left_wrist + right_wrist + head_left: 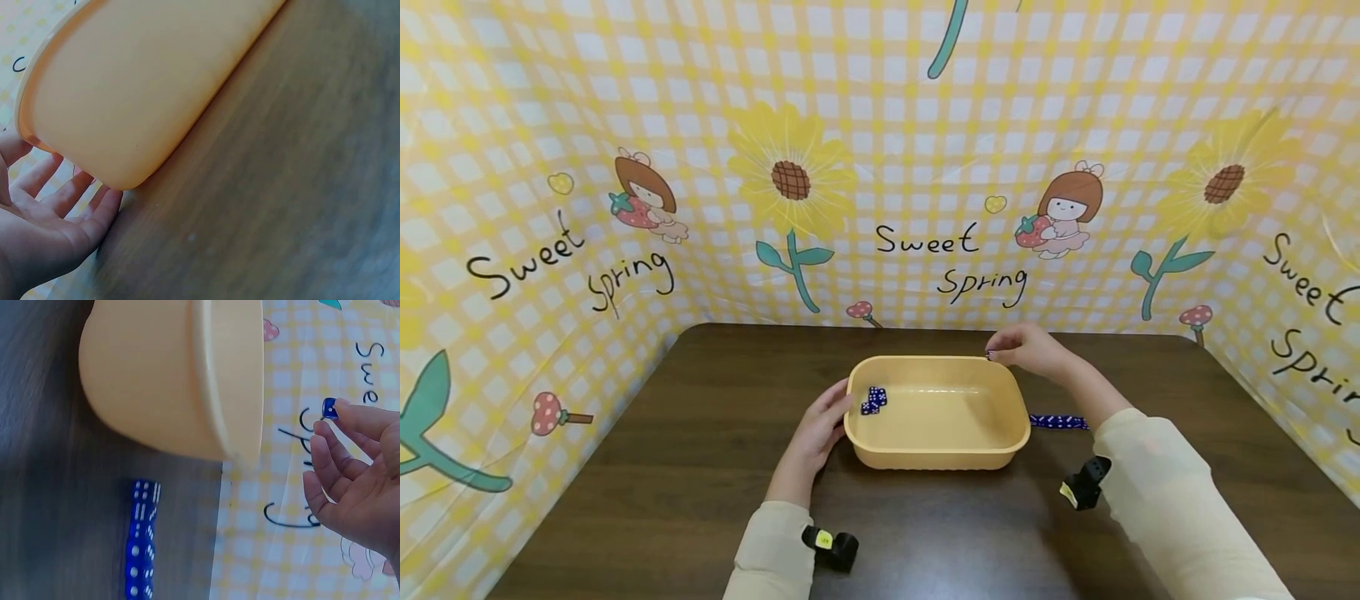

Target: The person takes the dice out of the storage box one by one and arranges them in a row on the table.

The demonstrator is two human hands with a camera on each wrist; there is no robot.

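Note:
A yellow plastic basin (pixel 940 458) sits on the table, with several blue dice (pixel 874 401) with white pips lying inside at its left end. My left hand (pixel 817 427) rests against the basin's left end; in the left wrist view its loosely bent fingers (pixel 69 194) touch the outer wall near the rim. Above the basin's far right rim, my right hand (pixel 1028 350) pinches one blue die (pixel 330 409) between thumb and fingertip, its other fingers loosely bent. A row of blue dice (pixel 140 544) lies on the table to the right of the basin, below the right forearm.
The dark wooden table (pixel 715 483) ends at a yellow checked cloth backdrop (pixel 910 125) behind and on both sides. Black wrist cameras are strapped to the left sleeve (pixel 771 554) and the right sleeve (pixel 1172 492).

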